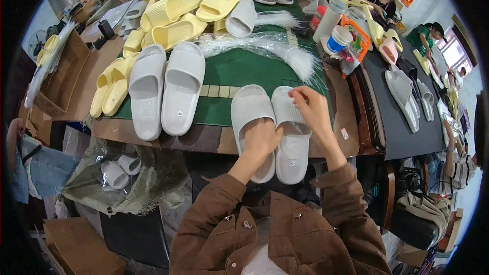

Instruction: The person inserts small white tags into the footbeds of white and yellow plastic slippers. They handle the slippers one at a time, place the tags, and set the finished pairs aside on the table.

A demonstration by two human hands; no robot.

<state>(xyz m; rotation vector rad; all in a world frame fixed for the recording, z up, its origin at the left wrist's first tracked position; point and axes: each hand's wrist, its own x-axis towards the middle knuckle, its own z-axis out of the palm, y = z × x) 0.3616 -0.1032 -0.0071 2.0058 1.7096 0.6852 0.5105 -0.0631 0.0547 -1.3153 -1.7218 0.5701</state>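
Head view: a white slipper pair (272, 132) overhangs the near bench (214, 140) edge. The left hand (261, 140) is pressed flat, open, on the left slipper; the right hand (309, 108) is pinched on something thin at the right slipper's strap. A slip off the edge is judged possible. Beyond lie plastic ties (265, 46).

We are looking at a pair of pale grey slide slippers (272, 127) lying side by side, soles down, toes pointing away from us. One slipper is sitting under our left hand (262, 140), the other is lying beneath our right hand (310, 107). Their heels are overhanging the table edge toward us.
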